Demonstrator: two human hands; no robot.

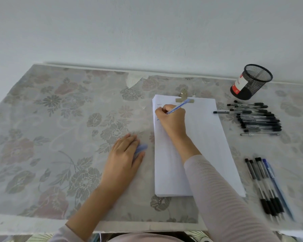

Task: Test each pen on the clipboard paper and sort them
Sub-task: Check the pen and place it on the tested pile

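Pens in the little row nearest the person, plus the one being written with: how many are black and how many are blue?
Black-capped clear plastic pens in the near row: 3
Blue plastic pens: 2 (one in that row, one held by the right hand)
Total: 5

Right hand (171,119) around pen (180,106), left (124,154) flat
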